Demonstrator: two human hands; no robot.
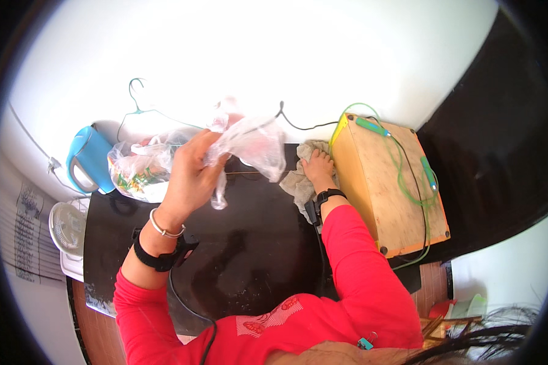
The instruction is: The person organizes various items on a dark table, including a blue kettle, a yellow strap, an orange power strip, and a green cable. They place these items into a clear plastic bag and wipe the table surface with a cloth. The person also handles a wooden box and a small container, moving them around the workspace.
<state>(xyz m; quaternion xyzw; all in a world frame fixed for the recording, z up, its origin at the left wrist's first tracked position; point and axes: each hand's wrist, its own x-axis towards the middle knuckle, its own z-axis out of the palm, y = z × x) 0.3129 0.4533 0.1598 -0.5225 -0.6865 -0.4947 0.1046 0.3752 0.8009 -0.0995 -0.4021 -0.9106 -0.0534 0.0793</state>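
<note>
My left hand (194,169) pinches a clear plastic bag (255,146) between thumb and fingers and holds it up above the dark table (251,242). Something pinkish shows faintly through or behind the bag; what it is I cannot tell. My right hand (318,166) presses on a crumpled beige cloth (297,187) lying on the table, close to the left side of a wooden box (392,182). Left of the raised bag stands another clear plastic bag (139,178) with colourful contents.
A blue electric kettle (89,155) stands at the back left, near a green wire hanger (138,111) against the white wall. Atop the box lies a green jump rope (399,182) with a dark cable. A round lidded container (67,229) sits past the table's left edge.
</note>
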